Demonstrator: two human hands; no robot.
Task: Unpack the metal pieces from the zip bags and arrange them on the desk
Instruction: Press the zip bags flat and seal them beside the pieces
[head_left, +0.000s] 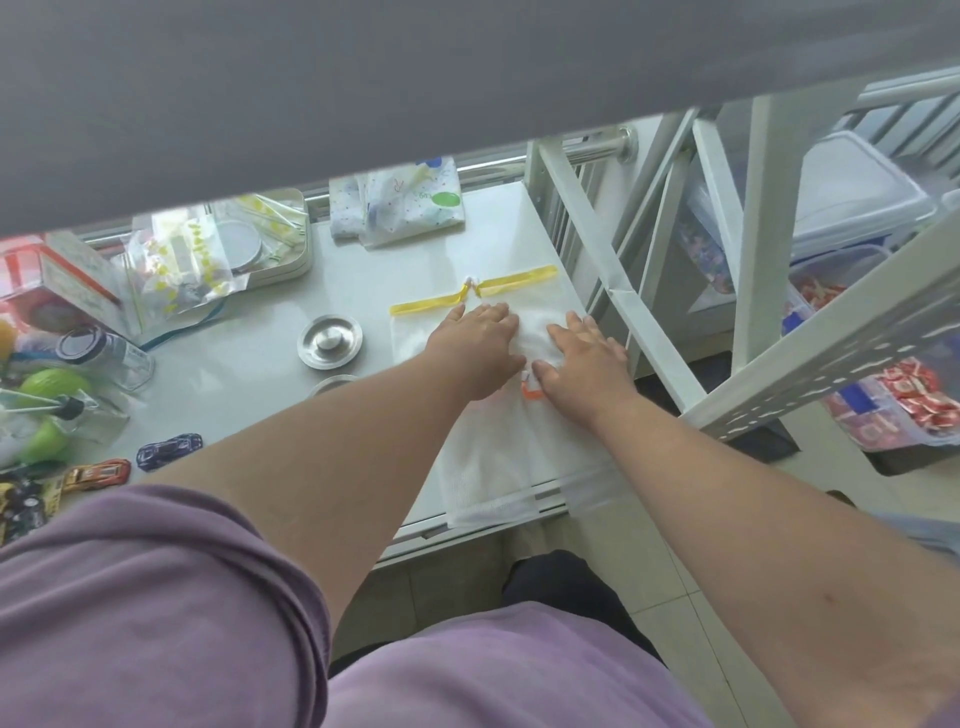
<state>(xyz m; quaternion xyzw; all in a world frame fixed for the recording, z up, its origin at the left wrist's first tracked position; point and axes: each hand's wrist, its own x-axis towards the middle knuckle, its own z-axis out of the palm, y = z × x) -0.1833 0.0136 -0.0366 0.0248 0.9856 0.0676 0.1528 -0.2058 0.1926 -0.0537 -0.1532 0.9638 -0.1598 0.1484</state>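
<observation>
A white mesh zip bag with a yellow zipper (415, 332) lies flat on the desk (249, 374). My left hand (475, 348) and my right hand (587, 358) press palm-down on it, fingers spread. A second white zip bag with an orange zipper (498, 457) lies nearer me, partly under my wrists and overhanging the desk's front edge. A round metal lid with a knob (330, 342) sits on the desk left of the bags. Just below it, the rim of another round metal piece (332, 383) shows behind my left forearm.
At the back stand a white tray with plastic bags and a round metal disc (244, 244), patterned pouches (400, 202) and a glass jar (104, 353). Toy cars (166, 449) and green items lie at the left. A white metal frame (623, 291) borders the desk on the right.
</observation>
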